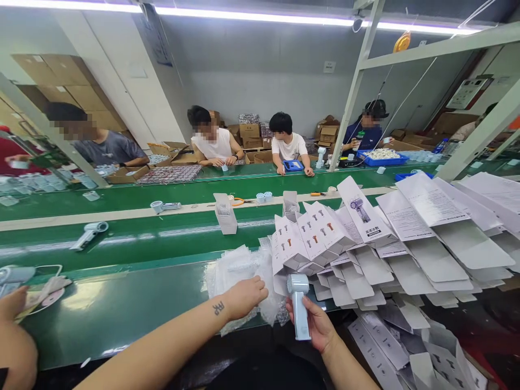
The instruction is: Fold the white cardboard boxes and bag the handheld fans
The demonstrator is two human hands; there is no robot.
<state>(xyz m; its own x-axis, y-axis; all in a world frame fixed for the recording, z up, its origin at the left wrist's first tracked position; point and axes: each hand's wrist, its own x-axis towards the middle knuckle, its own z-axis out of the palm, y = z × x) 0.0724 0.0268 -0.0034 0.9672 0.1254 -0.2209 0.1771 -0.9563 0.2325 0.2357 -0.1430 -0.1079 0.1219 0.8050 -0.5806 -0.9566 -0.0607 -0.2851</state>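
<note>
My right hand [319,325] is wrapped round the handle of a light blue handheld fan [300,311], its round head pointing up. To its left, my left hand [248,297] reaches over a pile of clear bubble-wrap bags [229,271]. Its fingers are curled closed on the edge of a bubble-wrap bag [268,303], beside the fan. The fingertips are partly hidden. Just beyond both hands lie white printed fan boxes [311,238], stacked in overlapping rows.
Flattened boxes [377,341] fill the space low on the right. A green conveyor [134,235] crosses ahead, carrying a fan [90,234] and an upright open box [226,214]. At left, another person's hand [12,306] is near a fan [16,274]. Several people sit opposite.
</note>
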